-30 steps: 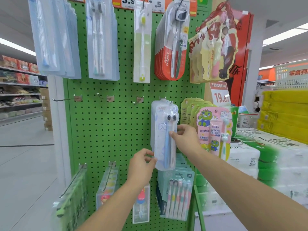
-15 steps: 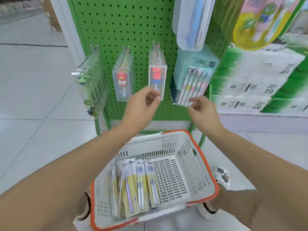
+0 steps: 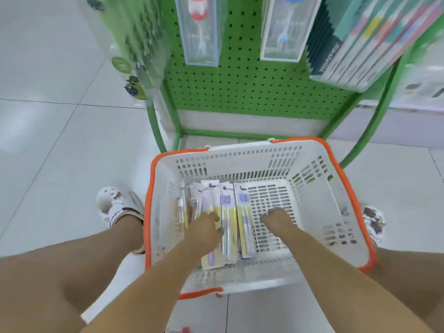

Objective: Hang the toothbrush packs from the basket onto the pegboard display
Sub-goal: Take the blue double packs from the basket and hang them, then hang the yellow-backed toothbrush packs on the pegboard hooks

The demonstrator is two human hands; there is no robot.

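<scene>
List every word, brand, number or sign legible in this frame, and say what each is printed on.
None can be read with confidence.
Teal multi-brush packs hanging on the pegboard: white characters on the dark side edge, too blurred to read.
Toothbrush packs in the basket: print too small and blurred.
Clear character-brush boxes: no text legible.
Green round labels on the left-hand packs: motion-blurred.

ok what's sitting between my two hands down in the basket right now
In the head view, toothbrush packs lie between the left hand and the right hand; nearest the right hand is bare slotted basket floor.
</scene>
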